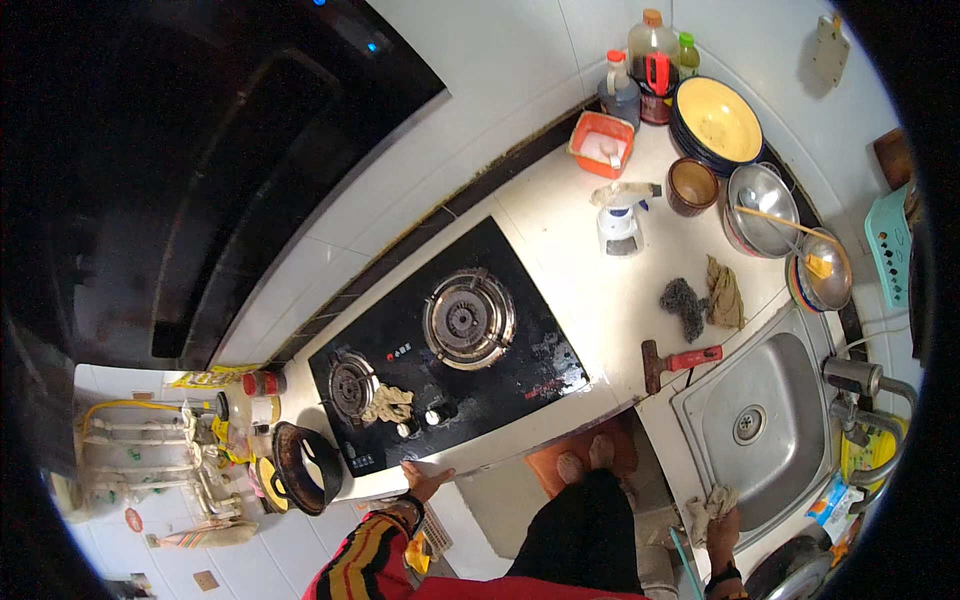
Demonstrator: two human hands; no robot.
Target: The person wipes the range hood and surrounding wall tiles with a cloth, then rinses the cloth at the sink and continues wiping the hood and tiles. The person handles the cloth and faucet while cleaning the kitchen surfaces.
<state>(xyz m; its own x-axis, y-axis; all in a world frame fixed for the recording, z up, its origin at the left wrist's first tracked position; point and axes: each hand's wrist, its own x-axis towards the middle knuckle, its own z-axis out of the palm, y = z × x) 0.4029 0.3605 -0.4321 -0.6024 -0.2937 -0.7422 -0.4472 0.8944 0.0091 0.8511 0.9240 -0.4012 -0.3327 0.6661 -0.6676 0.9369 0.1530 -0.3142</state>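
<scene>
My left hand (427, 482) rests at the counter's front edge beside the black gas hob (420, 400), its fingers apart and nothing in them. At the sink's near edge, my right hand (722, 535) is closed on a pale, crumpled cloth (712, 508). Another crumpled, yellowish cloth (388, 404) lies on the hob, between the smaller burner (350, 385) and the knobs. The larger burner (467, 318) sits toward the far right of the hob, and wet-looking patches show on the glass around its right side.
A black pan (304, 468) stands left of the hob. Between hob and sink lie a red-handled tool (680, 362), dark scouring wool (684, 308) and a brown rag (724, 293). Farther back are a white spray bottle (621, 225), bowls (720, 115) and an orange tub (601, 143). The steel sink (775, 400) is right.
</scene>
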